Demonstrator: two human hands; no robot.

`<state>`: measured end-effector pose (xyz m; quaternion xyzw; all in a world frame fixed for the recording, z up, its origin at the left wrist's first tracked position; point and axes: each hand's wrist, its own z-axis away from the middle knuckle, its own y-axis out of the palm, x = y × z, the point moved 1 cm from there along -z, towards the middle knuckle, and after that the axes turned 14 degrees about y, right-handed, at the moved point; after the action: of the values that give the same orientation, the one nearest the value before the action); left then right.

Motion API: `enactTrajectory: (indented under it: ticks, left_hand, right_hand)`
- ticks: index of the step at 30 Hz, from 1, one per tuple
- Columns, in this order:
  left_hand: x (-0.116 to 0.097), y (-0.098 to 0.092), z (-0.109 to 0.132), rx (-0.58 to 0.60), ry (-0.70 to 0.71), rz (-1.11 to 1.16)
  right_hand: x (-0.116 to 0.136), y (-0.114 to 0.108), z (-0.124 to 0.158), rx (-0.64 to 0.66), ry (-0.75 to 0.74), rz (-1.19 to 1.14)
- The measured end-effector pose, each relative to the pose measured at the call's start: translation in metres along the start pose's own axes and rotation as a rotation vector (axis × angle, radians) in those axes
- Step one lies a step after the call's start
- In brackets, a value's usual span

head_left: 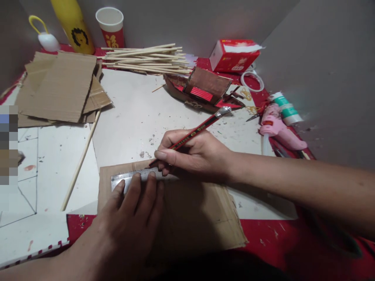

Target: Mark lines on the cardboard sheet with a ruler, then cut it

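A piece of brown cardboard (187,218) lies in front of me on white paper and a red surface. Across its far edge rests a clear ruler (117,180). My left hand (131,210) lies on the ruler with its fingers spread, pressing it against the cardboard. In my right hand (187,152) is a red and black pencil (199,128), pinched between thumb and fingers. Its tip end is low at the ruler's far edge, partly hidden by my fingers. Beyond this hand sits a brown model boat (202,91) with red strips inside.
Cardboard sheets (64,86) are stacked at the left, beside a wooden stick (82,164). Thin sticks (146,58), a paper cup (109,27) and a yellow bottle (73,27) stand at the back. At right are a red tissue pack (236,54) and a pink glue gun (281,130).
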<state>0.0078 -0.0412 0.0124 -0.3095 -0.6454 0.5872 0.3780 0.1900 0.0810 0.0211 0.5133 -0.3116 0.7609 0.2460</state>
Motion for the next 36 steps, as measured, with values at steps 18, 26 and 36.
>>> enactTrajectory:
  ticks: [18,26,36]
  left_hand:
    - [-0.001,-0.002,0.0,0.013,-0.007,0.04]
    - [-0.003,0.0,0.0,0.02,-0.023,0.043]
    - [-0.001,0.006,0.002,-0.032,-0.013,0.049]
  right_hand:
    - [0.001,-0.017,0.018,-0.114,0.067,0.118]
    - [0.001,-0.028,0.029,-0.173,0.072,0.164]
    - [-0.002,-0.041,0.045,-0.263,0.114,0.193]
